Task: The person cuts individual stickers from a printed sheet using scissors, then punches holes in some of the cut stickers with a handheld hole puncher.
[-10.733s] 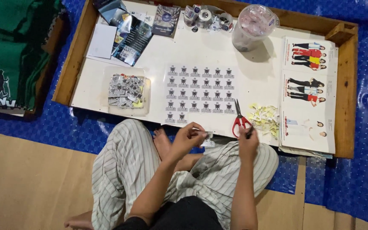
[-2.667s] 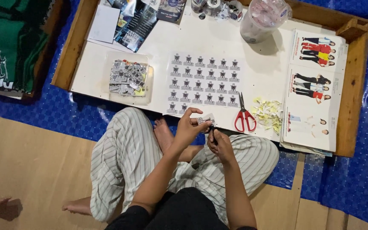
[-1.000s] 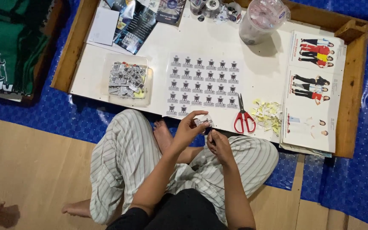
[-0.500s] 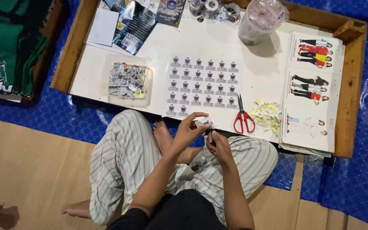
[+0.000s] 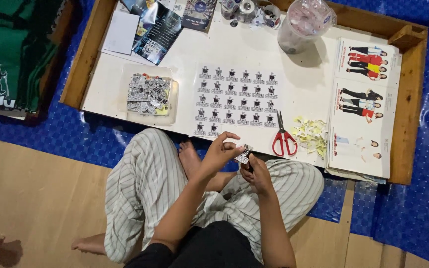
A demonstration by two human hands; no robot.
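Note:
I sit cross-legged in striped trousers at a low white board with a wooden rim (image 5: pixel 78 69). My left hand (image 5: pixel 219 151) pinches a small black-and-white sticker (image 5: pixel 244 153) between thumb and fingers, just past the board's near edge. My right hand (image 5: pixel 258 171) is closed right below it, fingertips touching the same sticker. A printed sheet of several identical stickers (image 5: pixel 237 99) lies on the board in front of my hands. Red-handled scissors (image 5: pixel 283 139) lie shut to the right of the sheet.
A clear tray of cut stickers (image 5: pixel 147 94) sits at the left. Yellowish paper scraps (image 5: pixel 311 134) lie beside the scissors, next to a stack of catalogue pages (image 5: pixel 363 104). A clear plastic jar (image 5: pixel 304 22), tape rolls (image 5: pixel 244 7) and leaflets (image 5: pixel 155 27) are at the back. Green folded cloth (image 5: pixel 6 54) lies far left.
About ten seconds ago my right hand was at the scissors on the board; it has since come back to my lap. Over the last second both hands stay on the small sticker, barely moving.

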